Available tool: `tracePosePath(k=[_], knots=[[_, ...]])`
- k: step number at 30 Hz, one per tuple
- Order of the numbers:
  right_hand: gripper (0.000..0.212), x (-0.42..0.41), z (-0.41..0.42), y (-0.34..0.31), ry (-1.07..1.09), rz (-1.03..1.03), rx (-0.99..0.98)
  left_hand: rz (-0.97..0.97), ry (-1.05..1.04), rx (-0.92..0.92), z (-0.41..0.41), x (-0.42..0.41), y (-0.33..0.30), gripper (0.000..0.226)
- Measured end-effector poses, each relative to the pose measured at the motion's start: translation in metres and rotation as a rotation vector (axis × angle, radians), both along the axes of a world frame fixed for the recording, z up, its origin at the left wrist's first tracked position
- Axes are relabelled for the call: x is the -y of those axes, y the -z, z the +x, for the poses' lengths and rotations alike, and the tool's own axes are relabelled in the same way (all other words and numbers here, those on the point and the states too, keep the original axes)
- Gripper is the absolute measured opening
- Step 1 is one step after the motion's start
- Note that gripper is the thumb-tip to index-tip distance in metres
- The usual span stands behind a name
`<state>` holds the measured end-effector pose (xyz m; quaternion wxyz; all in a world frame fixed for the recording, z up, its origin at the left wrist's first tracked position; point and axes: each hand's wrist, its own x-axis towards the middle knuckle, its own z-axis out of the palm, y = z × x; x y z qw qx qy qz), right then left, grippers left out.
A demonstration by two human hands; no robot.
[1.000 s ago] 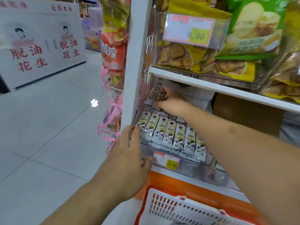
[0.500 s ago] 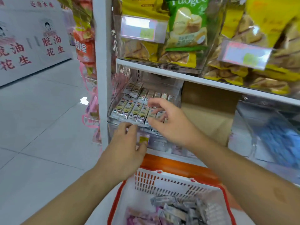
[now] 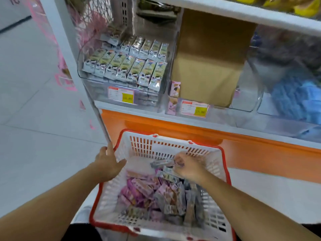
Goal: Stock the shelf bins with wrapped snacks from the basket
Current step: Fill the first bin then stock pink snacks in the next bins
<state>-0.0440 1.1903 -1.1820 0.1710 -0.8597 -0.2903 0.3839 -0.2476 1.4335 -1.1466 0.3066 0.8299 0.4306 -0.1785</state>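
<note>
A white basket with a red rim (image 3: 173,146) sits low in front of the shelf, holding a heap of pink and grey wrapped snacks (image 3: 152,193). My right hand (image 3: 188,166) is down inside the basket, its fingers curled round a grey wrapped snack (image 3: 160,163) at the top of the heap. My left hand (image 3: 108,163) rests with straight fingers on the basket's left rim. Above, a clear shelf bin (image 3: 159,94) is filled with neat rows of green-and-silver snack packs (image 3: 128,65).
A brown cardboard box (image 3: 210,54) stands in the bin to the right of the filled one, with pink packs (image 3: 174,88) at its front. Further right a clear bin holds blue packs (image 3: 298,100). An orange base panel (image 3: 243,146) runs under the shelf. White upright (image 3: 66,47) at left.
Both hands have come down from the shelf bin to the basket. My right hand has taken hold of a grey snack, and my left hand has moved onto the basket's rim. The view tilted downward.
</note>
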Motion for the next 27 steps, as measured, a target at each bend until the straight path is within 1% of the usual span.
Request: tracePosePath(k=[2,5,8,10,12,13,14,15,17,18,21,24,26,27], knots=[[0.036,-0.003,0.000,0.028,-0.003,-0.048,-0.003,-0.037,-0.046,0.010,0.000,0.008,0.017,0.098],[0.041,-0.016,-0.006,0.062,0.018,-0.109,-0.060,0.016,-0.075,0.065,0.001,0.012,0.027,0.092],[0.064,-0.024,-0.013,0.091,-0.038,-0.220,0.053,0.056,-0.068,0.083,0.001,0.013,0.031,0.087],[0.074,-0.023,-0.018,0.102,-0.043,-0.246,0.144,0.078,-0.060,0.080,0.001,0.013,0.032,0.086],[0.083,-0.020,-0.022,0.107,-0.037,-0.244,0.184,0.086,-0.051,0.070,0.001,0.014,0.030,0.085],[0.082,-0.018,-0.023,0.107,-0.041,-0.232,0.203,0.087,-0.047,0.072,0.000,0.014,0.030,0.084],[0.075,-0.017,-0.023,0.105,-0.038,-0.222,0.213,0.088,-0.043,0.073,0.000,0.014,0.029,0.084],[0.062,-0.016,-0.022,0.103,-0.024,-0.202,0.216,0.086,-0.044,0.072,0.001,0.015,0.028,0.083],[0.025,-0.014,-0.022,0.094,0.011,-0.183,0.183,0.072,-0.062,0.072,0.001,0.015,0.027,0.082],[0.019,-0.015,-0.022,0.088,0.015,-0.187,0.148,0.060,-0.072,0.071,0.002,0.015,0.026,0.082],[0.019,-0.017,-0.026,0.062,0.008,-0.134,0.025,0.012,-0.078,0.057,0.004,0.014,0.022,0.085],[0.018,-0.026,-0.028,0.018,0.006,-0.021,-0.081,0.002,-0.069,-0.036,0.006,0.013,0.013,0.088],[0.026,-0.036,-0.028,-0.024,0.029,0.054,-0.166,0.125,0.012,-0.113,0.005,0.013,0.002,0.088],[0.031,-0.040,-0.026,-0.045,0.039,0.091,-0.188,0.201,0.070,-0.122,0.006,0.013,-0.005,0.087]])
